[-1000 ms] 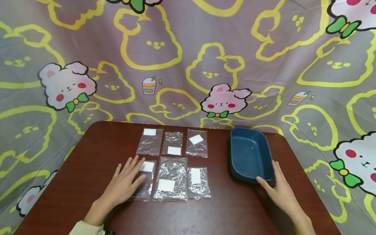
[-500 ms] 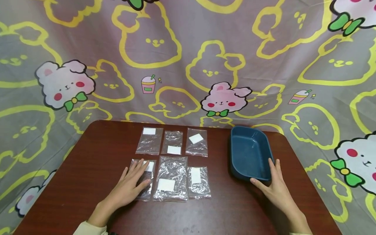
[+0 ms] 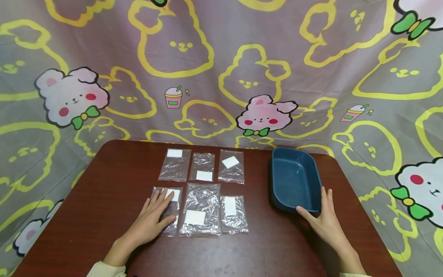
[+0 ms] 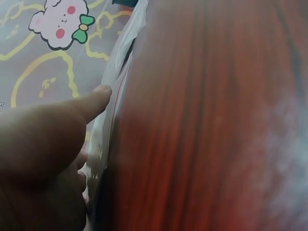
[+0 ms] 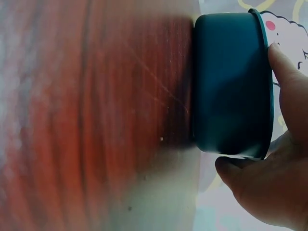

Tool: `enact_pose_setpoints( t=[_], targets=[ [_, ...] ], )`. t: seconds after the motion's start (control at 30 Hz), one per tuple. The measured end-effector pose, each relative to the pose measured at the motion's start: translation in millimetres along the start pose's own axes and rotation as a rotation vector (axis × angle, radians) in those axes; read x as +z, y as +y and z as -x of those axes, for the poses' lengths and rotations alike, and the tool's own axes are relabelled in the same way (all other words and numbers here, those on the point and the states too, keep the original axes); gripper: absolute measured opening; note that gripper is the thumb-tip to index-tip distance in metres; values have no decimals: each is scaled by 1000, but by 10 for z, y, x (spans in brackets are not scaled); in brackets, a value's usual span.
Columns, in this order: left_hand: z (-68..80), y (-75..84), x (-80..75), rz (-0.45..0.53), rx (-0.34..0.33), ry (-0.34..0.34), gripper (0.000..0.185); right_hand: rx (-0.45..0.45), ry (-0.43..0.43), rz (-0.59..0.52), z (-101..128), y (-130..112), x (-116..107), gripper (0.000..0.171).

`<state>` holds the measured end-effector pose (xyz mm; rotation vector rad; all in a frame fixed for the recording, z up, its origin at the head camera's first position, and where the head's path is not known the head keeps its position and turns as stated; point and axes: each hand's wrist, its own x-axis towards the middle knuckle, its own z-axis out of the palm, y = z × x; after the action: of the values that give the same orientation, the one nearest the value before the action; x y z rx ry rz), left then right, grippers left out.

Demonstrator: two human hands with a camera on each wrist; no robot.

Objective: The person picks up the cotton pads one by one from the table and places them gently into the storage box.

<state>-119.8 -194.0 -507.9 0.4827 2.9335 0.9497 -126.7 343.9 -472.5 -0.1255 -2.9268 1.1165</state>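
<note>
My left hand (image 3: 149,219) lies with straight, spread fingers over the front-left clear plastic bag (image 3: 175,211), fingertips right at its white card (image 3: 174,195). Part of this bag is hidden beneath the hand. In the left wrist view, the thumb of my left hand (image 4: 43,139) points along the plastic close over the table. My right hand (image 3: 327,227) touches the near right corner of a dark blue plastic tray (image 3: 294,179). Its thumb is at the front rim and its extended fingers lie along the right side, as the right wrist view also shows of the tray (image 5: 231,82).
Beside the left hand lie a larger bag (image 3: 204,196) and a smaller bag (image 3: 238,223). Three more bags, such as the back left bag (image 3: 174,169), form a row behind, each with a white card. A cartoon-printed curtain (image 3: 200,77) surrounds the brown table (image 3: 214,257).
My left hand has shifted slightly right, further over the front-left bag, then stayed. The right hand has moved a little along the tray corner. The bags and tray stay in place.
</note>
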Motion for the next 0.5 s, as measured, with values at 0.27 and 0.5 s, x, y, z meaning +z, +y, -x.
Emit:
enact_pose_setpoints(
  t=[0.27,0.5],
  targets=[
    [7,-11,12,-12,12,9,76,39,-38,-8,-21,-6,-22,119],
    [26,-26,32,-12,24,17,69,64,-63,-18,-18,-17,-41,119]
  ],
)
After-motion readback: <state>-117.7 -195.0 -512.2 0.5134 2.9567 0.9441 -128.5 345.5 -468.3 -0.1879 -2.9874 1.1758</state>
